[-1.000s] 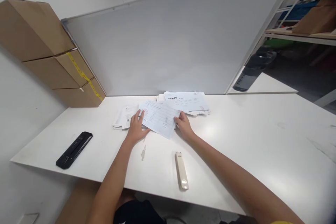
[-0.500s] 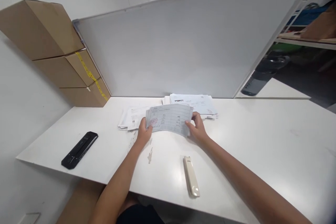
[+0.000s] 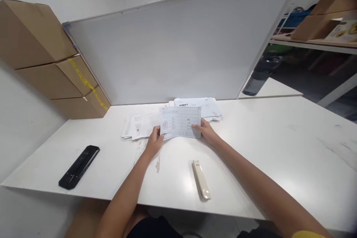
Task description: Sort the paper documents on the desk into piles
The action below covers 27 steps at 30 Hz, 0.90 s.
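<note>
Between my two hands I hold a small stack of printed paper forms, tilted up toward me, with a red round stamp at its lower left. My left hand pinches the lower left corner. At the right edge my right hand grips the sheets, thumb in front. Behind the forms, to the left, lies a pile of white papers. Another paper pile, its top sheet printed in bold letters, rests against the white board. Nearer to me on the table is a cream-coloured stapler.
A black phone-like device lies at the table's left. Cardboard boxes are stacked at the back left, beside the upright white board. A dark bottle stands past the board's right end. The white table extends to the right.
The forms are now straighter and more evenly lined up; before, they were bowed and fanned at the left. Both hands keep their grip. The camera view has turned slightly right.
</note>
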Motion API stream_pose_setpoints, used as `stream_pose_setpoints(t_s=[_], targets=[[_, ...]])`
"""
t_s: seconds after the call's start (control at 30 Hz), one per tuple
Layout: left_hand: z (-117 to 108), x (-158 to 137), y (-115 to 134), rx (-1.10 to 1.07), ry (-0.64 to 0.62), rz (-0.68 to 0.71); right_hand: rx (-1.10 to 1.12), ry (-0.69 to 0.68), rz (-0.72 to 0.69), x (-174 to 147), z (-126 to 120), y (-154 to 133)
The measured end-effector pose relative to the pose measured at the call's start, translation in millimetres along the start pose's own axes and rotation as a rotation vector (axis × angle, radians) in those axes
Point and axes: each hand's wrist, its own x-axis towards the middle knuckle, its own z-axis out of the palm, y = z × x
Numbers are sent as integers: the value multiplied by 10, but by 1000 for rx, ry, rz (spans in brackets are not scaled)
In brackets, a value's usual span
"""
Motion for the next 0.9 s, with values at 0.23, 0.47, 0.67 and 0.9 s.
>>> stream_pose_setpoints(t_s=[0.23,0.47,0.67,0.9], targets=[[-130,17,267,43,-37,19,-7,129,-39,-166,-308,-6],[-165,-27,331,230,-102,85,-46,176,249,-1941,-832,-321],[-4,-68,346,415,-206,94,-210,144,561,-3143,-690,-489],[21,-95,293,416,-174,53,-176,313,628,-3213,-850,-604]])
